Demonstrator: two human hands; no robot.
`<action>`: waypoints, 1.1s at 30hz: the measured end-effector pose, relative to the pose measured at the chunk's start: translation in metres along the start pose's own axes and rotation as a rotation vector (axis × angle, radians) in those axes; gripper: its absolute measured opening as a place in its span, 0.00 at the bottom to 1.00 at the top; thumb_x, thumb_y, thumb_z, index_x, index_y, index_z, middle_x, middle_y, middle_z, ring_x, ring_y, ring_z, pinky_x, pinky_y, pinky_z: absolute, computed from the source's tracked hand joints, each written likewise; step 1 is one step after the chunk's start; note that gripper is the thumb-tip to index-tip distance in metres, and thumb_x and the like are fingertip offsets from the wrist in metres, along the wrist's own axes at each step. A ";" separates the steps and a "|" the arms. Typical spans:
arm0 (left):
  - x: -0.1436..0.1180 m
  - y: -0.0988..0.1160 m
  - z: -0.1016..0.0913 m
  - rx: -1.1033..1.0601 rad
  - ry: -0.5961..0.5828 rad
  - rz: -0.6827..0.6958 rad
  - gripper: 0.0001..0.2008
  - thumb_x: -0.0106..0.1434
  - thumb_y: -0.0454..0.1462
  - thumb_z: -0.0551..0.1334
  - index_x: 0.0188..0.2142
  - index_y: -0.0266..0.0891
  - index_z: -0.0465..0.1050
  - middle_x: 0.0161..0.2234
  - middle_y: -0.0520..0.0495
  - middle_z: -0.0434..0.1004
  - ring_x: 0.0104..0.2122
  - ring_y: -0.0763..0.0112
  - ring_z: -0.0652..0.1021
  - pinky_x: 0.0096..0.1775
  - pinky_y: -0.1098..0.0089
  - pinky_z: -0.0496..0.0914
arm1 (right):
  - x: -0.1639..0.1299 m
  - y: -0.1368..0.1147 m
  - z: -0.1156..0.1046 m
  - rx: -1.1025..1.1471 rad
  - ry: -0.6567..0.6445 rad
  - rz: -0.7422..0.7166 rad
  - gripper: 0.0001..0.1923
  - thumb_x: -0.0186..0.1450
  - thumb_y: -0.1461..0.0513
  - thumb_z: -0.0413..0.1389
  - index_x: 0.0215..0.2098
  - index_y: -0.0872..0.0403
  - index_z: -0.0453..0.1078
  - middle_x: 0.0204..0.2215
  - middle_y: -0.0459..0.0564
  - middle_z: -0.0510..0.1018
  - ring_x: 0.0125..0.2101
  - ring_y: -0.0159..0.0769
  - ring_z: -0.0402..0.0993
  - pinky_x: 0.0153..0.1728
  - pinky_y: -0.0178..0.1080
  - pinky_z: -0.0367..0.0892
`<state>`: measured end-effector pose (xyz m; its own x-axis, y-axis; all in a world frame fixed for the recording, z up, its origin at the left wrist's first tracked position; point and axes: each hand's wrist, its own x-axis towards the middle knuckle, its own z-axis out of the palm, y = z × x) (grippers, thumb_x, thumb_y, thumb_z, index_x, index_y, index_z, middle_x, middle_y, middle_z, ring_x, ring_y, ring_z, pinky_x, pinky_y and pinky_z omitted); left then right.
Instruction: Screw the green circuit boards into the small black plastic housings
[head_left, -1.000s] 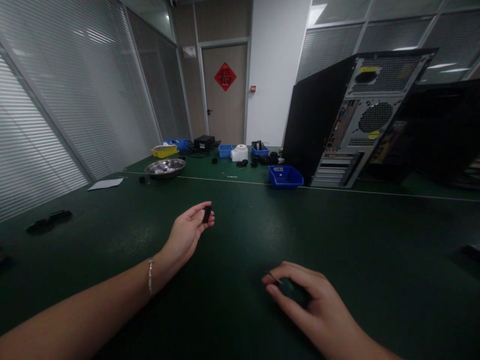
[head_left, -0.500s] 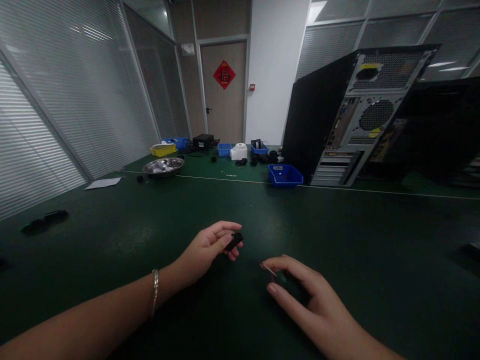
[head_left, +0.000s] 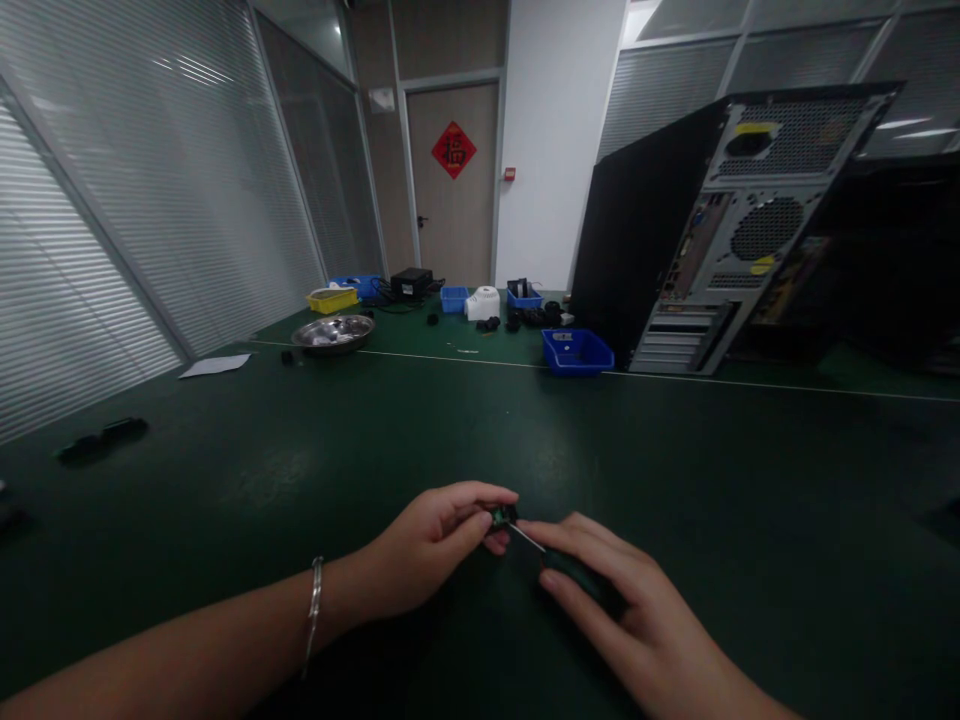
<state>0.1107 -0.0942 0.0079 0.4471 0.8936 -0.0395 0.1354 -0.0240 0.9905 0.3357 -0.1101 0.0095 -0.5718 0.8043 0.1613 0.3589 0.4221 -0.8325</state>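
Observation:
Between the thumb and fingers of my left hand [head_left: 442, 535] is a small black part with a green circuit board [head_left: 501, 516]; its exact kind cannot be made out. My right hand [head_left: 615, 590] is closed around the dark handle of a screwdriver [head_left: 529, 538]. The thin metal shaft points up and left, and its tip meets the near edge of the small part. Most of the handle is hidden by my right fingers. Both hands are above the dark green table [head_left: 420, 420].
A blue tray [head_left: 577, 356] stands ahead, beside a black computer tower [head_left: 660, 220]. Farther left are a metal bowl [head_left: 334, 336], a yellow basket [head_left: 332, 300] and a sheet of paper [head_left: 216, 366]. Dark parts [head_left: 103, 438] lie at the left. A white device [head_left: 482, 304] sits at the back.
My left hand has come right and nearer with the small part, which has turned to show its green board. The screwdriver tip now meets it. The view has shifted slightly.

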 end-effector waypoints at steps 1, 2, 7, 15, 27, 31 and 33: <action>0.000 0.001 0.000 -0.017 -0.005 -0.007 0.16 0.67 0.36 0.56 0.54 0.38 0.70 0.45 0.42 0.77 0.41 0.66 0.77 0.48 0.62 0.69 | 0.000 0.000 0.000 -0.003 0.006 0.001 0.18 0.70 0.63 0.52 0.57 0.43 0.67 0.44 0.48 0.75 0.45 0.38 0.73 0.47 0.39 0.70; 0.000 0.001 -0.001 -0.031 -0.007 -0.013 0.17 0.67 0.36 0.56 0.54 0.38 0.69 0.45 0.41 0.77 0.42 0.66 0.77 0.49 0.62 0.69 | 0.001 0.000 0.000 -0.005 0.013 0.004 0.18 0.70 0.63 0.52 0.57 0.44 0.67 0.45 0.49 0.75 0.45 0.38 0.73 0.47 0.39 0.69; -0.001 -0.001 -0.002 -0.048 -0.025 0.022 0.18 0.66 0.34 0.57 0.54 0.40 0.70 0.48 0.41 0.73 0.42 0.67 0.77 0.49 0.62 0.70 | 0.003 -0.001 -0.002 -0.011 0.034 0.013 0.18 0.70 0.62 0.53 0.57 0.43 0.68 0.43 0.48 0.77 0.43 0.39 0.75 0.45 0.39 0.71; 0.002 -0.002 -0.003 -0.014 -0.011 0.112 0.17 0.63 0.32 0.59 0.51 0.40 0.74 0.42 0.44 0.71 0.38 0.69 0.76 0.44 0.65 0.71 | 0.002 -0.001 -0.002 -0.035 0.035 0.015 0.17 0.69 0.62 0.53 0.55 0.44 0.69 0.42 0.49 0.77 0.44 0.39 0.74 0.44 0.38 0.70; 0.005 -0.004 -0.006 -0.133 0.030 0.053 0.11 0.65 0.34 0.59 0.46 0.35 0.74 0.42 0.41 0.77 0.37 0.69 0.76 0.41 0.67 0.71 | 0.001 -0.002 -0.004 -0.028 0.035 -0.005 0.17 0.70 0.64 0.51 0.56 0.45 0.68 0.43 0.49 0.74 0.43 0.37 0.73 0.44 0.38 0.69; 0.003 0.001 -0.006 -0.096 0.028 0.028 0.12 0.65 0.35 0.58 0.46 0.34 0.75 0.39 0.42 0.77 0.35 0.69 0.76 0.40 0.68 0.71 | 0.001 0.000 -0.004 -0.045 0.046 -0.012 0.18 0.70 0.65 0.51 0.55 0.44 0.69 0.40 0.47 0.73 0.41 0.36 0.73 0.41 0.36 0.69; 0.003 0.000 -0.007 -0.085 0.020 0.041 0.13 0.65 0.36 0.58 0.46 0.34 0.76 0.38 0.43 0.77 0.34 0.69 0.76 0.39 0.68 0.71 | 0.001 0.001 -0.004 -0.063 0.043 -0.004 0.18 0.69 0.65 0.51 0.55 0.43 0.69 0.40 0.47 0.72 0.40 0.35 0.72 0.40 0.36 0.69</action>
<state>0.1062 -0.0889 0.0090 0.4325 0.9016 0.0029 0.0411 -0.0229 0.9989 0.3381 -0.1072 0.0112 -0.5415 0.8194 0.1882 0.4034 0.4496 -0.7970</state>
